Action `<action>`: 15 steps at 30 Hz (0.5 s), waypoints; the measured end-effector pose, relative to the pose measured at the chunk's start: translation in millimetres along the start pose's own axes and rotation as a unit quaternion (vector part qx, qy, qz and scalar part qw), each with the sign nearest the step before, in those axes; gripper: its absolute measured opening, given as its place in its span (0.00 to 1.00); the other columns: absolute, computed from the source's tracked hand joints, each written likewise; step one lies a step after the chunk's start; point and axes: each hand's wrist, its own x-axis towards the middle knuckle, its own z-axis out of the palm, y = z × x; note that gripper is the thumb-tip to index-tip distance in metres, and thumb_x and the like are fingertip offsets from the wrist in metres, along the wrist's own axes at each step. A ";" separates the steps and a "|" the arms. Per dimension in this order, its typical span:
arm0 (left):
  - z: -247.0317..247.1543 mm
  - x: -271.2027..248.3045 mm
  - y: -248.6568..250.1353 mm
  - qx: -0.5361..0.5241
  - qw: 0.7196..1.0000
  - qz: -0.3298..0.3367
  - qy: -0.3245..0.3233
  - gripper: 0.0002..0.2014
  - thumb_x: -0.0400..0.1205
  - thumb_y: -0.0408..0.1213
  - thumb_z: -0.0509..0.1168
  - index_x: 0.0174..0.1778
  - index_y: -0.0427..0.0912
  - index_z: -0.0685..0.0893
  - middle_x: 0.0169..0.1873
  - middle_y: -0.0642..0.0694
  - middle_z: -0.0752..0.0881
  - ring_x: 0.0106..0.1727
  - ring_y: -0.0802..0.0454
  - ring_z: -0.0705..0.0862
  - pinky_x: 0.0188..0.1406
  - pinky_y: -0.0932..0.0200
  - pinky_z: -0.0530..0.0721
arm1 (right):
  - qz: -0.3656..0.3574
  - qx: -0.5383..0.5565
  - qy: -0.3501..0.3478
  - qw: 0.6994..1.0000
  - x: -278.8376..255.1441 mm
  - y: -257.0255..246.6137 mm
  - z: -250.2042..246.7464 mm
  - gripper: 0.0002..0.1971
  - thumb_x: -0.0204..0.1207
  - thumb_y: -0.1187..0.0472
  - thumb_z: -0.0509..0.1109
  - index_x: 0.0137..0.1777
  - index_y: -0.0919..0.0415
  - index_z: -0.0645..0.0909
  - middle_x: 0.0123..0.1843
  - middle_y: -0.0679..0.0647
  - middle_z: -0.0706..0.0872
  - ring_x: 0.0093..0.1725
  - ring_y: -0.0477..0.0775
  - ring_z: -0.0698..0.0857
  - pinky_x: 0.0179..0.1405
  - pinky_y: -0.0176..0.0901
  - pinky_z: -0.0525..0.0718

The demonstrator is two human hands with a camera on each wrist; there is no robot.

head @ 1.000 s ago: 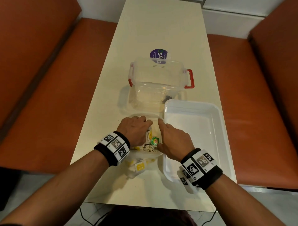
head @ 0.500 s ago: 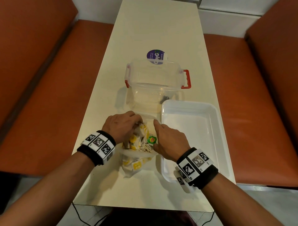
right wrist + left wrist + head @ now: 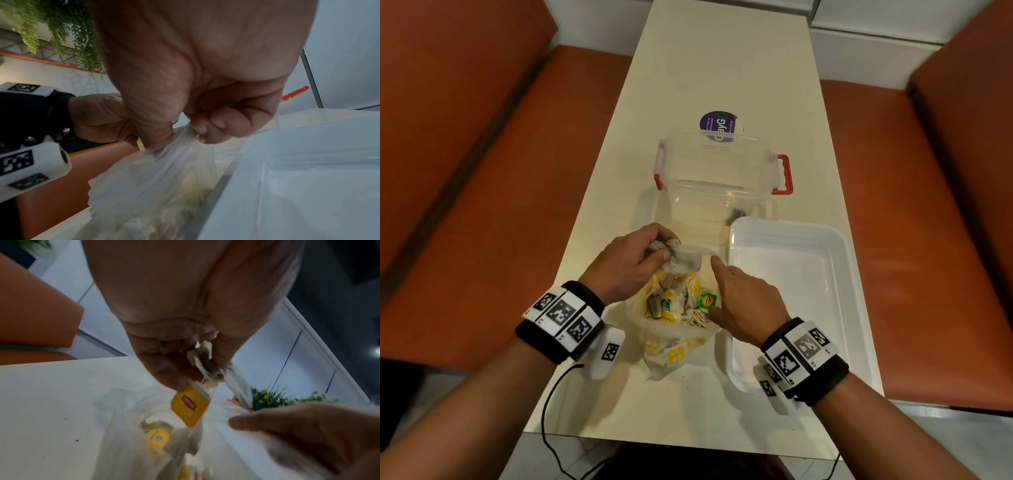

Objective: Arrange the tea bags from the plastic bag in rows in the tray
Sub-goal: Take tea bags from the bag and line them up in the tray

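Observation:
A clear plastic bag (image 3: 671, 356) full of tea bags (image 3: 674, 301) with yellow and green tags lies open on the table, left of the white tray (image 3: 839, 308). My left hand (image 3: 635, 260) is raised over the bag's far edge and pinches a bunch of tea bags (image 3: 205, 365); a yellow tag (image 3: 190, 405) dangles from them. My right hand (image 3: 736, 301) grips the right edge of the plastic bag (image 3: 180, 146) between thumb and curled fingers, right beside the tray (image 3: 308, 178). Nothing lies in the tray.
A clear storage box (image 3: 715, 178) with red latches stands just beyond the bag and tray, with a round purple sticker (image 3: 719, 125) behind it. Orange benches (image 3: 482, 171) flank the narrow cream table (image 3: 722, 61). A black cable (image 3: 551, 428) hangs off the near edge.
My left hand has come up out of the bag with a bunch of tea bags and moved toward the far edge. My right hand has kept its hold on the bag's right edge.

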 end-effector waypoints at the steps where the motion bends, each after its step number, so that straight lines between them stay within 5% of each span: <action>1: -2.8 -0.4 1.8 -0.029 1.000 0.005 0.000 0.07 0.87 0.37 0.65 0.58 0.53 0.82 0.49 0.55 0.87 0.45 0.64 0.83 0.47 0.58 0.83 | -0.001 0.003 0.002 1.000 0.1 -0.2 -0.3 0.39 0.80 0.51 0.69 0.86 0.54 0.53 0.66 0.54 0.81 0.53 0.62 0.86 0.38 0.48 0.77; 4: -8.7 -0.7 9.9 -0.142 0.990 0.000 -0.009 0.09 0.87 0.30 0.63 0.58 0.48 0.82 0.47 0.51 0.86 0.42 0.66 0.83 0.42 0.69 0.80 | -0.003 0.008 0.003 1.000 0.1 -0.7 -0.8 0.40 0.81 0.50 0.68 0.87 0.54 0.52 0.67 0.54 0.81 0.54 0.62 0.86 0.39 0.48 0.78; 9: -9.3 -4.1 16.6 -0.283 0.957 -0.063 -0.017 0.09 0.89 0.27 0.59 0.57 0.43 0.82 0.39 0.56 0.88 0.39 0.59 0.85 0.40 0.64 0.84 | -0.011 0.013 0.010 1.000 -0.4 -1.0 -3.7 0.39 0.81 0.48 0.67 0.87 0.53 0.52 0.69 0.55 0.80 0.56 0.63 0.86 0.45 0.51 0.84; 15: -12.1 -5.9 27.0 -0.429 0.896 -0.114 -0.020 0.09 0.89 0.31 0.57 0.61 0.42 0.80 0.47 0.46 0.89 0.46 0.49 0.90 0.41 0.54 0.89 | -0.036 0.019 0.021 0.999 -2.2 -1.4 -8.9 0.35 0.81 0.40 0.66 0.85 0.48 0.59 0.69 0.53 0.80 0.61 0.61 0.85 0.52 0.52 0.85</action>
